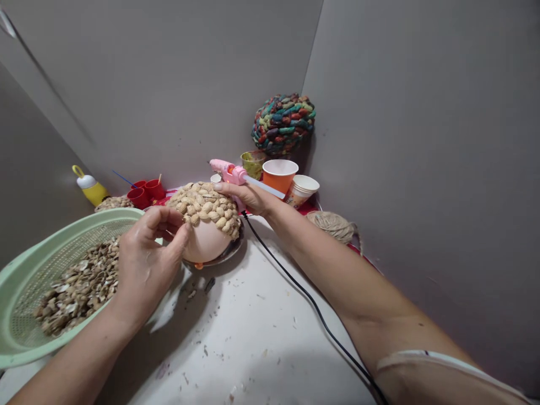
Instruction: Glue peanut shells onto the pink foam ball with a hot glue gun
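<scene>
A pale pink balloon [207,243] with an orange knot sits in a shallow dish [230,256], its upper part covered in rows of peanut shells [205,205]. My left hand [149,247] is at the left edge of the shells, thumb and forefinger closed around a small brownish piece that looks like a peanut shell, mostly hidden. My right hand [248,197] is wrapped around a pink glue gun [228,170] with a glue stick [264,185] out of its back; its fingertips rest on the shell covering. The gun's nozzle points left, above the shells.
A green colander [25,337] of loose shells [84,287] stands at the left. Red cups [155,190], an orange paper cup [280,174], twine [333,226] and a multicoloured shell-covered ball [283,125] line the back. A black cord [312,301] crosses the white table [253,349], strewn with crumbs.
</scene>
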Demonstrator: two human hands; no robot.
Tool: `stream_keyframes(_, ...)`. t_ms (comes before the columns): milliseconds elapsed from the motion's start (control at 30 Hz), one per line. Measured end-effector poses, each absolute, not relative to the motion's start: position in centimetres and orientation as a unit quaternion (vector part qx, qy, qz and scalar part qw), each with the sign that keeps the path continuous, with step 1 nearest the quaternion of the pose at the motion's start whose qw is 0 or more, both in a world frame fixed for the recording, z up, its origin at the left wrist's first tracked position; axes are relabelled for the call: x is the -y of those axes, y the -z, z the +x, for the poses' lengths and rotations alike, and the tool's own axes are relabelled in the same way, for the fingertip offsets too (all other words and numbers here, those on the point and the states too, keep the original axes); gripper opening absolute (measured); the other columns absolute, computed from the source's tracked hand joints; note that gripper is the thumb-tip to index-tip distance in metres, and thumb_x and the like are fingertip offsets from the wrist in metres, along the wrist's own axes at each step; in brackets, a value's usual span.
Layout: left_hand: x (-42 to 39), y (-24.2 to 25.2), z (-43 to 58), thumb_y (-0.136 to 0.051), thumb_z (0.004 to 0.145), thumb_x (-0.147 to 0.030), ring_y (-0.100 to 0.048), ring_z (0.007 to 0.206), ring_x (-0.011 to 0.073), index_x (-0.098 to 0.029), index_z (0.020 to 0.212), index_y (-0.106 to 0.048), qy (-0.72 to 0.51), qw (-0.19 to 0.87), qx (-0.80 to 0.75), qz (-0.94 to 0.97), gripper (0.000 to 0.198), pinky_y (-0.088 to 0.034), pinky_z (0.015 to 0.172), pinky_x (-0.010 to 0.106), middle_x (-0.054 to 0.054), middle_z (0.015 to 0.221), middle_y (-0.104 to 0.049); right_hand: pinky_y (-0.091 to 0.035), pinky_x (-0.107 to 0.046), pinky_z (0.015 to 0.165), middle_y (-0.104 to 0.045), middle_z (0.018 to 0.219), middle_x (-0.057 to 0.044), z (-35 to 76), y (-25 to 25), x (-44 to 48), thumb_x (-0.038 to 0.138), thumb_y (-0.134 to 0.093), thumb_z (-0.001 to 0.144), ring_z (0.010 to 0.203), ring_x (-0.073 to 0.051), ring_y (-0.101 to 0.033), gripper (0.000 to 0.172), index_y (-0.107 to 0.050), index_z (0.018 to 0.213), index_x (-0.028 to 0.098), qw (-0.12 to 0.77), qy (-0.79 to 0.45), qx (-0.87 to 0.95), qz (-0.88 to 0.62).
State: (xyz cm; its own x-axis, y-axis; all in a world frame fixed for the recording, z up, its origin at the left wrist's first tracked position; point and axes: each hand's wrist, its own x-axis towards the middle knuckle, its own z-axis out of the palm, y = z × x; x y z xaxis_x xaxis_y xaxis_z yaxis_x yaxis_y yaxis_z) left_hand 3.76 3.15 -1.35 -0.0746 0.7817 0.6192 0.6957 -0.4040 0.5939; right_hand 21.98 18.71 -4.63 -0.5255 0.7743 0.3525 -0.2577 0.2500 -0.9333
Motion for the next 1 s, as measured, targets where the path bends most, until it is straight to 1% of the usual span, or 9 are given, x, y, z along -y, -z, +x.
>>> stream_keyframes(100,-3.28,1.38,3.87,-0.071,0.083,-0.022,-0.06,0.069,0.012,-0.021,0.087,-0.067,-0.49,0.041,-0.544,0.68,0.006,-0.049,0.067,0.026,-0.002,0.082,-0.069,-0.038,-0.052,0.119,-0.053,0.146,-0.009,22.09,4.61,-18.76,0.046,-0.08,0.067,0.146,-0.03,-0.038,0.075,-0.054,0.134,0.026,0.459,-0.585,0.64,-0.194)
stream_keyframes(300,-3.29,1.38,4.0,-0.07,0.082,-0.023,-0.059,0.067,0.0125,-0.021,0.085,-0.067,-0.491,0.039,-0.548,0.676,0.004,-0.048,0.066,0.027,-0.002,0.079,-0.069,-0.041,-0.051,0.118,-0.051,0.149,-0.009,22.05,4.46,-18.64,0.046,-0.079,0.068,0.147,-0.03,-0.037,0.072,-0.054,0.133,0.025,0.458,-0.582,0.647,-0.184)
stream_keyframes(400,-3.34,1.53,3.97,-0.07,0.082,-0.024,-0.059,0.067,0.0129,-0.022,0.085,-0.068,-0.488,0.033,-0.547,0.679,0.004,-0.048,0.066,0.028,-0.002,0.079,-0.07,-0.039,-0.053,0.119,-0.043,0.156,-0.009,22.09,4.52,-18.74,0.046,-0.079,0.068,0.15,-0.031,-0.032,0.076,-0.051,0.136,0.026,0.456,-0.586,0.646,-0.18)
stream_keyframes(500,-3.29,1.82,3.87,-0.07,0.083,-0.024,-0.061,0.067,0.0131,-0.022,0.088,-0.069,-0.488,0.026,-0.548,0.679,0.005,-0.05,0.066,0.027,-0.002,0.08,-0.071,-0.037,-0.054,0.121,-0.037,0.16,-0.008,22.16,4.7,-18.97,0.045,-0.078,0.07,0.153,-0.03,-0.026,0.074,-0.051,0.137,0.026,0.449,-0.584,0.654,-0.174)
stream_keyframes(667,-3.12,2.11,3.71,-0.069,0.085,-0.024,-0.062,0.068,0.0131,-0.023,0.09,-0.07,-0.479,-0.012,-0.537,0.694,0.005,-0.05,0.066,0.027,-0.002,0.082,-0.071,-0.041,-0.052,0.118,-0.042,0.157,-0.01,22.13,4.94,-19.26,0.047,-0.078,0.07,0.15,-0.03,-0.033,0.074,-0.051,0.135,0.024,0.447,-0.58,0.66,-0.166)
stream_keyframes(767,-3.07,2.08,3.78,-0.068,0.087,-0.023,-0.061,0.067,0.0128,-0.022,0.089,-0.07,-0.466,-0.049,-0.521,0.713,0.003,-0.049,0.066,0.027,-0.001,0.082,-0.07,-0.037,-0.052,0.12,-0.043,0.156,-0.01,22.13,4.84,-19.12,0.047,-0.077,0.071,0.152,-0.03,-0.029,0.072,-0.052,0.134,0.023,0.453,-0.573,0.665,-0.156)
stream_keyframes(900,-3.05,2.1,4.05,-0.067,0.088,-0.02,-0.061,0.067,0.0143,-0.022,0.089,-0.069,-0.455,-0.098,-0.497,0.732,0.003,-0.049,0.066,0.029,0.0,0.08,-0.07,-0.029,-0.052,0.125,-0.04,0.158,-0.008,22.23,4.59,-18.76,0.047,-0.076,0.072,0.154,-0.029,-0.022,0.071,-0.052,0.135,0.023,0.455,-0.567,0.67,-0.148)
stream_keyframes(1000,-2.99,2.24,4.12,-0.066,0.088,-0.02,-0.063,0.069,0.0161,-0.023,0.088,-0.069,-0.458,-0.121,-0.479,0.739,0.004,-0.05,0.067,0.03,0.0,0.081,-0.071,-0.03,-0.051,0.124,-0.041,0.158,-0.009,22.3,4.51,-18.68,0.048,-0.075,0.072,0.154,-0.029,-0.023,0.069,-0.053,0.133,0.022,0.449,-0.565,0.675,-0.153)
